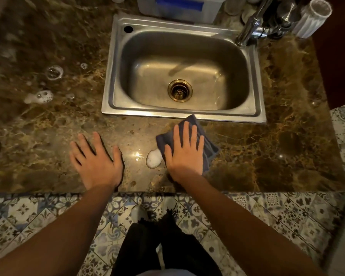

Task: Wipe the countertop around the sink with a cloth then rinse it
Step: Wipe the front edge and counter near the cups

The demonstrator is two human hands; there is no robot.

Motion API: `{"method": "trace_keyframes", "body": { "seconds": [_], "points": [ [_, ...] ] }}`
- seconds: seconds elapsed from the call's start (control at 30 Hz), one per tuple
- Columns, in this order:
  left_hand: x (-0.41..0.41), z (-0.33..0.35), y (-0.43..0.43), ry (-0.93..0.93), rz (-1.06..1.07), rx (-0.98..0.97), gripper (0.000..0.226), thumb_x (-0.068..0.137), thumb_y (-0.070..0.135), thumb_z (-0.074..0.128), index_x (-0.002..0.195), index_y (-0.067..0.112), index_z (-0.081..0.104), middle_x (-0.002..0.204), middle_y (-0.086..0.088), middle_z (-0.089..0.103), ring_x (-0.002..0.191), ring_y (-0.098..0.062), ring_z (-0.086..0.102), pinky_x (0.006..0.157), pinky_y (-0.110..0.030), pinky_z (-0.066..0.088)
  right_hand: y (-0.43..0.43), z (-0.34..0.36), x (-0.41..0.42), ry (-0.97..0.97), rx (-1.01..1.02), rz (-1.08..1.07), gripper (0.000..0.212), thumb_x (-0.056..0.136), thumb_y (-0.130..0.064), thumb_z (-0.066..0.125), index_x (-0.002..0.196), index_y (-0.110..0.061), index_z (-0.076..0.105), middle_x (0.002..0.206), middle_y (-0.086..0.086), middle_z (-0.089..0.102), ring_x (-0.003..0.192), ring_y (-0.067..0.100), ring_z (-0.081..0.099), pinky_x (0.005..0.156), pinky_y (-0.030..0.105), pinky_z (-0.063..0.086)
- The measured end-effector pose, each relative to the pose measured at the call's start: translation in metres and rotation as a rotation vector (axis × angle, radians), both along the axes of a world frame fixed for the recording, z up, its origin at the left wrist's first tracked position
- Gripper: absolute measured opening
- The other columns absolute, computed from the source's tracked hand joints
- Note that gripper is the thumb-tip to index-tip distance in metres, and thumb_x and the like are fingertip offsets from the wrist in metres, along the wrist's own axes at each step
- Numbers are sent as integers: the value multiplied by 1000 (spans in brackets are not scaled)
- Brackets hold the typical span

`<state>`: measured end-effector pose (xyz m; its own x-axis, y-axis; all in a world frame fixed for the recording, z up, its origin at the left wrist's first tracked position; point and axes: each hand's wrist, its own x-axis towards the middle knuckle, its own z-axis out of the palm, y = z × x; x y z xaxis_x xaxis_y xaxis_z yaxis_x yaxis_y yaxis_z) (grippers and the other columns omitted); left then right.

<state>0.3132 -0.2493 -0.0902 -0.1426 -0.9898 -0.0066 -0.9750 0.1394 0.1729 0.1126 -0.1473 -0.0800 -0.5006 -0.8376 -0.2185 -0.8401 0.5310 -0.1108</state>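
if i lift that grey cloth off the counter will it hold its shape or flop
The cloth probably flops: it lies in soft folds under the right hand. It may be damp and heavier, since foam sits at its edge.

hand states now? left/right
Left hand: open, flat on the countertop, holding nothing.
Right hand: open, palm pressing the cloth down.

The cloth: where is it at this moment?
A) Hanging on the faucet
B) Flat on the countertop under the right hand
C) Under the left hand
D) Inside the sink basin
B: the dark cloth lies on the countertop in front of the sink, pressed flat by the right hand; the left hand rests bare on the stone.
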Motion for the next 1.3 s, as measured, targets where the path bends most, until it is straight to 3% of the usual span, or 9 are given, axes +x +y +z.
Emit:
{"method": "trace_keyframes", "body": {
  "seconds": [0.13,0.4,0.6,0.67,0.87,0.93,1.07,1.2,1.3],
  "points": [
    [1,0,-1,21,12,0,69,97,53,36,153,12,32,160,-26,26,147,-47,20,117,-61,18,24,5,-61,-43,15,341,65,104,-51,22,162,-25,8,170,5,-5,156,26,-9,125,51,5],
    [1,0,-1,23,28,21,69,97,54,36,153,14,33,160,-25,26,148,-46,18,119,-59,17,-38,0,9,-37,-86,-513,68,103,-47,24,162,-16,11,168,15,5,155,38,2,123,58,5],
    [0,3,-1,37,30,26,70,96,55,34,154,15,34,161,-23,25,149,-44,17,119,-58,16,2,3,7,-76,0,339,63,103,-46,20,161,-23,13,169,9,5,156,32,-1,124,57,10],
    [0,3,-1,43,28,33,71,97,56,33,154,15,33,162,-22,23,149,-44,16,119,-57,14,16,6,-33,-98,4,420,60,104,-48,20,161,-31,10,170,4,-2,156,26,-7,126,53,4],
    [-1,4,0,29,43,40,71,96,56,32,154,16,33,163,-21,22,150,-43,14,120,-56,14,-15,-5,-39,28,-87,-469,64,102,-46,22,161,-25,14,168,15,7,155,37,6,124,56,9],
    [-2,5,0,22,43,44,71,96,56,32,154,15,33,163,-21,22,150,-43,15,120,-57,14,-39,-3,-3,0,-117,-567,66,101,-46,22,161,-19,14,168,18,8,154,40,6,123,57,7],
    [-2,4,0,22,51,39,71,96,57,33,154,16,34,163,-21,24,150,-43,15,119,-57,16,-31,-2,43,-60,-82,-49,64,101,-45,21,161,-22,19,168,13,9,155,38,5,123,57,6],
    [-2,4,0,15,54,57,72,95,57,32,154,17,33,164,-20,22,151,-41,13,120,-56,14,-4,1,-16,-80,-23,504,58,103,-46,21,158,-28,24,168,2,15,156,28,7,125,53,11],
    [-1,5,-1,17,55,49,72,95,57,32,154,17,33,163,-20,22,151,-41,14,120,-56,14,-8,4,-63,-80,-72,361,57,104,-41,22,159,-28,22,169,-1,10,156,21,2,127,45,4]
  ]
}}
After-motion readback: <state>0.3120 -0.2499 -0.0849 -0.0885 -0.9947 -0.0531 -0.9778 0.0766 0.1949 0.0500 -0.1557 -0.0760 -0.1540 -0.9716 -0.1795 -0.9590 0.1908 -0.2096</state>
